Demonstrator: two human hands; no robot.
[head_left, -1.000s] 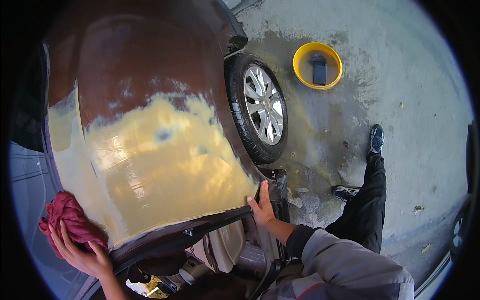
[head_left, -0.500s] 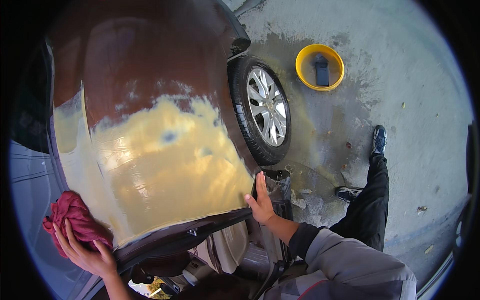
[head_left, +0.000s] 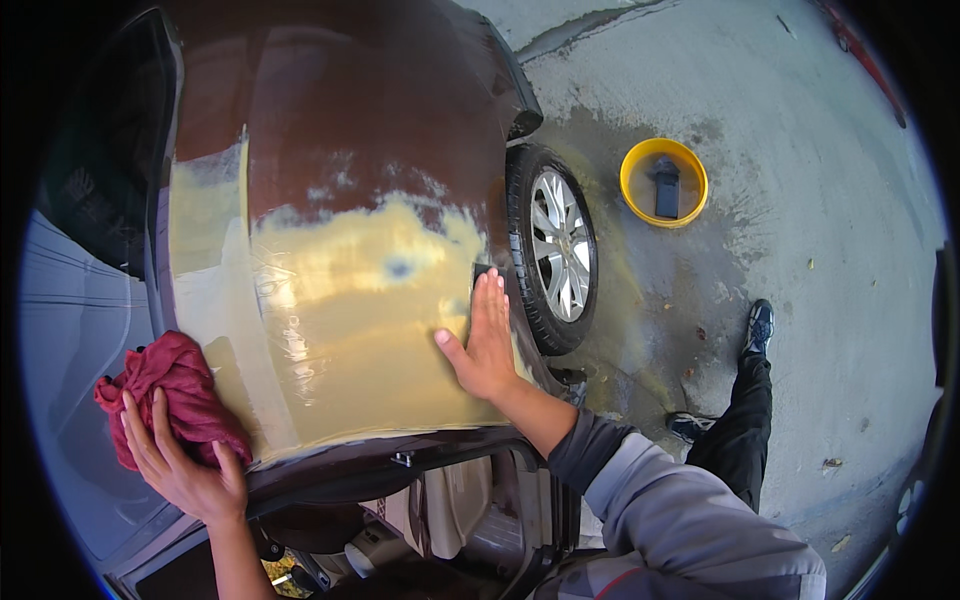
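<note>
My left hand (head_left: 187, 458) holds a crumpled dark-red cloth (head_left: 180, 388) against the car's edge, its fingers spread over the near side. My right hand (head_left: 487, 340) lies flat on the beige patch (head_left: 350, 350) of a brown car body panel (head_left: 370, 110), fingers together and thumb out. Beneath its fingertips pokes a small dark square piece (head_left: 481, 270), which looks like sandpaper; the rest is hidden by the hand. The patch has a wet sheen, greyish blotches and a ragged far border.
Right of the panel is a wheel (head_left: 558, 245) with a silver rim. Beyond it a yellow tub (head_left: 628, 205) of murky water holds a dark block (head_left: 667, 190). The open doorway, showing a pale seat (head_left: 455, 505), lies below. My shoe (head_left: 760, 328) stands on wet concrete (head_left: 850, 220).
My right hand has moved from the patch's lower right edge up onto the patch, and the dark piece now shows at its fingertips. My left hand stays on the cloth. The whole view has shifted.
</note>
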